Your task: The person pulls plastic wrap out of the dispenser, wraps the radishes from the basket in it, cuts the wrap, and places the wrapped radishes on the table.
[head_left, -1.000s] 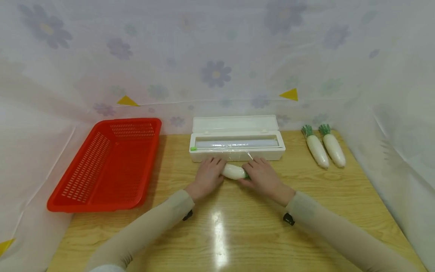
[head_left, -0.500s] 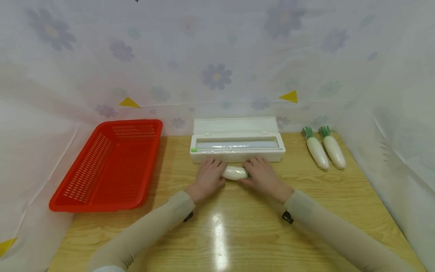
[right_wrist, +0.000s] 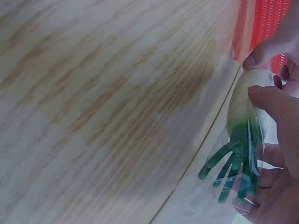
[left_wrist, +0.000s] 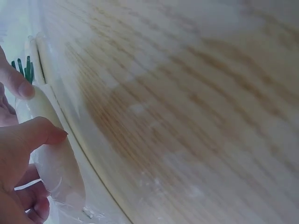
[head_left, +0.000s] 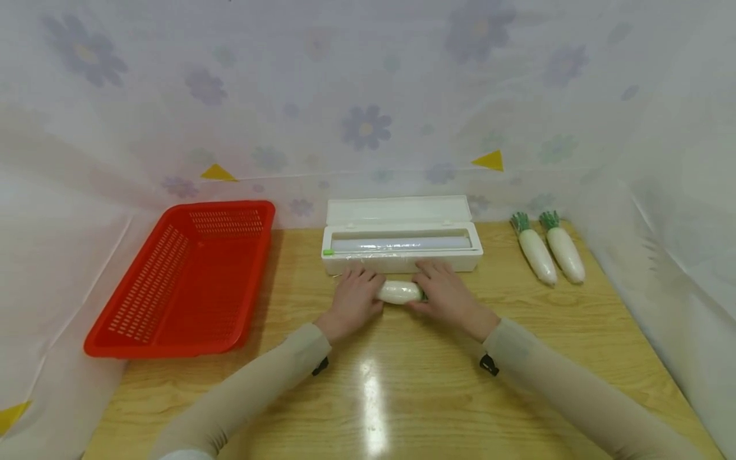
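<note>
A white radish point(head_left: 399, 292) with green leaves point(right_wrist: 238, 158) lies crosswise in front of the cling film box point(head_left: 402, 263). Clear cling film point(left_wrist: 70, 198) covers it, wrinkled and reaching past its tip. My left hand point(head_left: 353, 297) grips the tip end, thumb on the near side and fingers on the far side. At the leafy end my right hand point(head_left: 445, 297) holds the radish likewise, its fingertips close to the box front. Inside the box, its lid raised, a film roll point(head_left: 402, 243) shows. The palms hide both radish ends in the head view.
A red plastic basket point(head_left: 253, 306) stands on the left of the wooden table point(head_left: 322, 409). Two more white radishes, one point(head_left: 537, 257) beside the other point(head_left: 565, 255), lie at the back right. A flowered curtain point(head_left: 368, 76) hangs behind.
The radish has turned from a slight slant to nearly level and shifted a little right between my hands. My right fingers reach slightly farther toward the box. Both hands keep their hold.
</note>
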Tool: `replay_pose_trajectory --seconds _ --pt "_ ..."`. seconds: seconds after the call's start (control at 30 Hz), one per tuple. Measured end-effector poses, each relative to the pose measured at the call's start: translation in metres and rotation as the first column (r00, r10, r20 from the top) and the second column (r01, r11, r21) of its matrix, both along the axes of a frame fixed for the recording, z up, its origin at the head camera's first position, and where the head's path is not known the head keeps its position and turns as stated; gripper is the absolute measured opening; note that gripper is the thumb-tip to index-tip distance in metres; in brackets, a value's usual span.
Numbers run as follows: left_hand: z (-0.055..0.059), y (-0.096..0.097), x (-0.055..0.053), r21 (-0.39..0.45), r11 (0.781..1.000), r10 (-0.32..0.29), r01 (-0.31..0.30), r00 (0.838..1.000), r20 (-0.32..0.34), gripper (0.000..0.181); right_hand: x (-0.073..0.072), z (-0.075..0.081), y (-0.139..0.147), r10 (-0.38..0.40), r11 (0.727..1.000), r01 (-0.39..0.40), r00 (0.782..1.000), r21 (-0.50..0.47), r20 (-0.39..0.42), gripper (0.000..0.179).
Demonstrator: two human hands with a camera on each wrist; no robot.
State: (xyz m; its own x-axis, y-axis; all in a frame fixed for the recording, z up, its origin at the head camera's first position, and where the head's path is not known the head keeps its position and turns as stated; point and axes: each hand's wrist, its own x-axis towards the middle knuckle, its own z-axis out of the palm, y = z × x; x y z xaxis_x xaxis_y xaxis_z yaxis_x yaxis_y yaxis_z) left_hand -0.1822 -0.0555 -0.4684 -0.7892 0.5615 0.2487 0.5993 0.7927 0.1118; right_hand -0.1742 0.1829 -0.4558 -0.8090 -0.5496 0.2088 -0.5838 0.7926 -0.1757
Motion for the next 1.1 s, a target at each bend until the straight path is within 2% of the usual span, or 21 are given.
replay_pose_trajectory --seconds 0.2,0.3,0.43,0.5,0.57,0.67,0.83,0.9,0.97,1.0,1.03,1.1 --pt "0.003 0.0 0.0 -0.001 1.0 0.002 -0.002 1.0 0.003 0.04 -0.001 0.0 0.0 0.006 1.0 -0.006 1.0 0.004 0.026 0.049" --pt "0.004 0.0 0.001 -0.011 1.0 0.013 -0.013 1.0 0.009 0.041 -0.001 0.0 0.001 0.007 1.0 -0.007 1.0 0.021 -0.003 0.051" --pt "0.008 0.001 0.004 -0.008 1.0 0.027 -0.027 1.0 -0.004 0.042 -0.001 0.002 0.001 0.012 0.998 -0.005 0.993 0.058 -0.121 0.054" --pt "0.012 0.001 0.006 -0.005 1.0 0.031 -0.031 0.999 -0.04 0.041 0.001 0.004 0.002 0.021 0.998 -0.01 0.981 0.058 -0.194 0.054" --pt "0.017 0.0 0.007 0.001 1.0 0.027 -0.027 0.994 -0.105 0.041 0.002 0.008 0.004 0.037 0.999 -0.026 0.962 0.043 -0.272 0.054" --pt "0.028 -0.001 0.007 0.024 1.0 0.016 -0.011 0.97 -0.243 0.043 0.002 0.017 0.007 0.053 0.999 -0.053 0.919 0.01 -0.391 0.055" --pt "0.049 0.0 0.001 0.08 0.997 0.026 0.012 0.888 -0.459 0.046 -0.003 0.039 0.009 0.043 0.996 -0.077 0.841 -0.04 -0.54 0.059" --pt "0.054 0.001 -0.001 0.087 0.996 0.039 0.007 0.856 -0.516 0.045 -0.005 0.046 0.009 0.035 0.995 -0.084 0.821 -0.061 -0.57 0.059" --pt "0.057 0.002 -0.001 0.08 0.997 0.045 -0.001 0.837 -0.545 0.045 -0.005 0.049 0.009 0.034 0.993 -0.091 0.815 -0.07 -0.578 0.06" --pt "0.056 0.002 0.0 0.07 0.998 0.046 -0.009 0.835 -0.549 0.045 -0.004 0.048 0.009 0.036 0.994 -0.09 0.818 -0.066 -0.574 0.06" --pt "0.054 0.001 0.002 0.058 0.998 0.042 -0.013 0.841 -0.54 0.046 -0.002 0.046 0.009 0.04 0.994 -0.089 0.827 -0.06 -0.561 0.059" --pt "0.047 0.001 0.009 0.028 0.999 0.027 -0.016 0.869 -0.494 0.048 0.002 0.038 0.01 0.054 0.996 -0.084 0.851 -0.035 -0.522 0.059"
